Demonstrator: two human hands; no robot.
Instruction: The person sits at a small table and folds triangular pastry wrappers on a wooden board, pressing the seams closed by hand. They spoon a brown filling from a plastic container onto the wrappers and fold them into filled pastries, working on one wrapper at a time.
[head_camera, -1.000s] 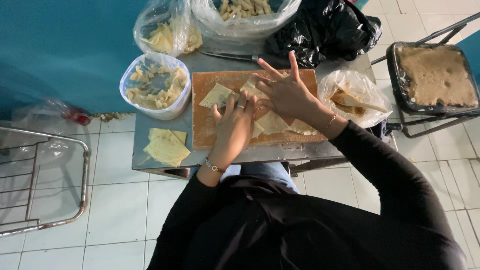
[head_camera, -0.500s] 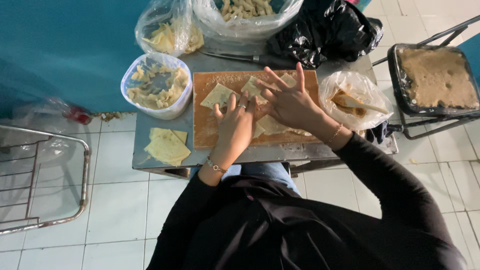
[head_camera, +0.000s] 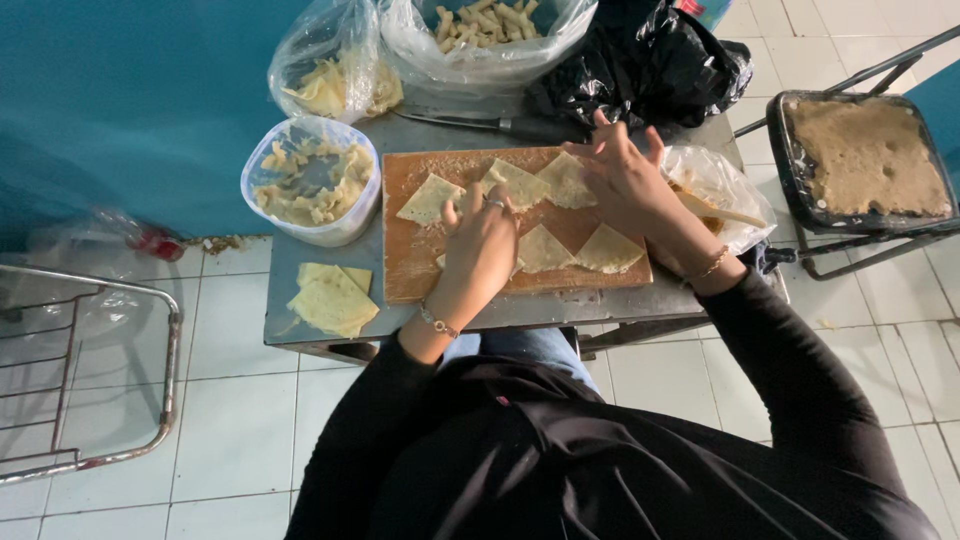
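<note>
A brown cutting board (head_camera: 410, 262) lies on a small grey metal table (head_camera: 300, 300) and carries several square pale dough wrappers (head_camera: 428, 200). My left hand (head_camera: 482, 240) rests palm down on the board's middle, fingers curled over a wrapper (head_camera: 545, 250). My right hand (head_camera: 625, 175) hovers flat with fingers spread over the board's far right part, touching or just above a wrapper (head_camera: 566, 182). Both wrists wear thin bracelets and both sleeves are black.
A clear tub of folded dough pieces (head_camera: 312, 182) stands left of the board, with a stack of spare wrappers (head_camera: 332, 298) in front. Plastic bags of pieces (head_camera: 480, 30) and a black bag (head_camera: 650, 60) sit behind. A dark tray of brown filling (head_camera: 860, 155) stands right; a metal rack (head_camera: 90, 380) left.
My right hand dropped from a raised, spread pose down toward the wrappers at the board's far right. My left hand stayed on the board's middle.
</note>
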